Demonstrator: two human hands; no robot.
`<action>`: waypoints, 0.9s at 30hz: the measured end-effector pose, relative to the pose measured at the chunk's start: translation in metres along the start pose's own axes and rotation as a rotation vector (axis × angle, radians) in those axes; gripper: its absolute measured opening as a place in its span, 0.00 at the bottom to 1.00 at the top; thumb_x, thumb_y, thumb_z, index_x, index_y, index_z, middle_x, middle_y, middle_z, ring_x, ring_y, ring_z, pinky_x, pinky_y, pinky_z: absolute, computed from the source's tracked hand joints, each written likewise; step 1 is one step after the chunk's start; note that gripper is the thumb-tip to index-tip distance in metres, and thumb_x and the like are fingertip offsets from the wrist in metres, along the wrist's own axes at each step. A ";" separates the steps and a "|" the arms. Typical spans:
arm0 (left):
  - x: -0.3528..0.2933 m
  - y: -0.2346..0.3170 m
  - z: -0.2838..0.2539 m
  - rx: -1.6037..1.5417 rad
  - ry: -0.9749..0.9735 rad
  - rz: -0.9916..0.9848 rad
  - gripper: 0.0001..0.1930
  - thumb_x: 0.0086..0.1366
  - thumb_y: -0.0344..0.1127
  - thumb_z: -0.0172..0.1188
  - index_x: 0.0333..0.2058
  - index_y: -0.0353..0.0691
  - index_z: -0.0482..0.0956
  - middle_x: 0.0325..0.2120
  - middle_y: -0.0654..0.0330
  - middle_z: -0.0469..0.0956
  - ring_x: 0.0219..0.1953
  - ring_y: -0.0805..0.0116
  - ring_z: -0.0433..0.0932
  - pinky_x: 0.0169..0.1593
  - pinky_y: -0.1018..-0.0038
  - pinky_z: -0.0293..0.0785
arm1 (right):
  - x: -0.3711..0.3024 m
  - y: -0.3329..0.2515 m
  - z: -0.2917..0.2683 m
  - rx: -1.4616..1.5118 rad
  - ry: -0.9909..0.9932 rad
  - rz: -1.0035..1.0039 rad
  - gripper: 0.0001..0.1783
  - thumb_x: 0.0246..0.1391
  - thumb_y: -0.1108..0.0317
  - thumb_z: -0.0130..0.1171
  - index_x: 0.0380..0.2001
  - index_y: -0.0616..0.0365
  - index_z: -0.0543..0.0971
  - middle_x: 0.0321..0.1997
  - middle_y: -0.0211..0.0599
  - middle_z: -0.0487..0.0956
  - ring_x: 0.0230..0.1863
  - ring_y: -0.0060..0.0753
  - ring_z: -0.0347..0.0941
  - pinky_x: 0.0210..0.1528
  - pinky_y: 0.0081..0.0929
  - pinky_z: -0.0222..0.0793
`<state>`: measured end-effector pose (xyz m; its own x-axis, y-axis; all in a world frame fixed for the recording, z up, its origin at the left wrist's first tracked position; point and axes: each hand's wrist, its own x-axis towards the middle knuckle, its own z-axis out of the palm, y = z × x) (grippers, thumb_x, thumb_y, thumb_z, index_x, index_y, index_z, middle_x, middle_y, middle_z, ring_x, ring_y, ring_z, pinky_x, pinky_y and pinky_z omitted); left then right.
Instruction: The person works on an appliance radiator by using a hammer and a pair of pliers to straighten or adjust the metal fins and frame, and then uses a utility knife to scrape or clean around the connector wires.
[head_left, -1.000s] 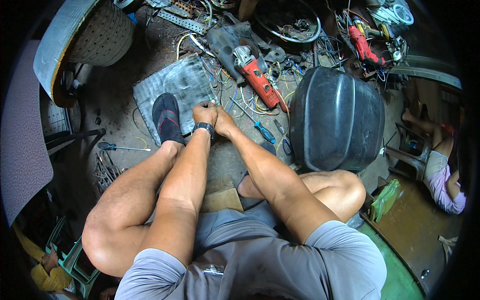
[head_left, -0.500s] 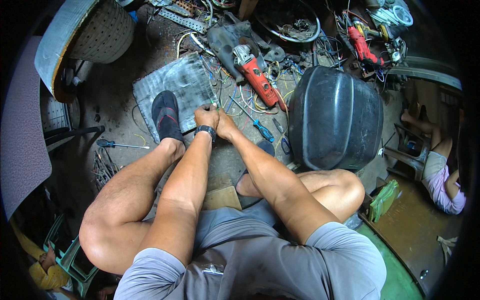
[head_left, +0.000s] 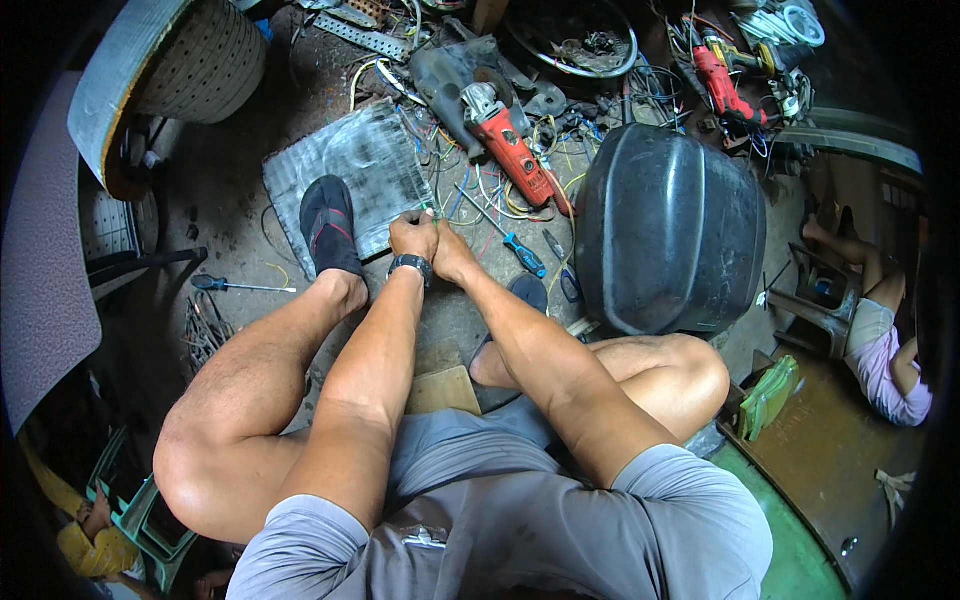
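Observation:
My left hand (head_left: 413, 236), below a wrist with a dark watch (head_left: 411, 263), is closed with its fingers pinched. My right hand (head_left: 453, 254) presses against it, its fingers also closed. A small bit of green and white shows at the fingertips, too small to name. Both hands are over the near right corner of a flat grey, worn board (head_left: 350, 160), beside my shoe (head_left: 329, 225). Right of them on the floor lies a screwdriver with a blue and black handle (head_left: 524, 256), and beyond it a red angle grinder (head_left: 512, 152).
A big black plastic case (head_left: 668, 230) stands at the right. Loose wires and scrap cover the far floor, with a red power tool (head_left: 725, 88) at far right. Another screwdriver (head_left: 212, 283) lies at the left, below a perforated drum (head_left: 205, 70). Other people sit at both edges.
Both hands stay pinched together in almost the same spot. The whole view has shifted slightly, and nothing is visibly taken up or let go.

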<state>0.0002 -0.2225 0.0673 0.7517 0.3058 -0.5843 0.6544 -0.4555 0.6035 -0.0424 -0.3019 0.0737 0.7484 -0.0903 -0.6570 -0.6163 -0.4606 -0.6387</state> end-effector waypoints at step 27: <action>-0.009 -0.020 0.009 -0.080 -0.006 0.009 0.18 0.61 0.44 0.67 0.40 0.33 0.86 0.36 0.44 0.86 0.40 0.52 0.85 0.48 0.64 0.78 | -0.013 0.013 0.000 -0.080 0.001 -0.023 0.33 0.56 0.58 0.60 0.57 0.69 0.62 0.45 0.74 0.79 0.51 0.73 0.76 0.51 0.56 0.72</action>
<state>-0.0203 -0.2241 0.0558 0.7570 0.2970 -0.5820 0.6525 -0.3899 0.6498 -0.0598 -0.3069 0.0740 0.7627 -0.0798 -0.6418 -0.5772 -0.5316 -0.6198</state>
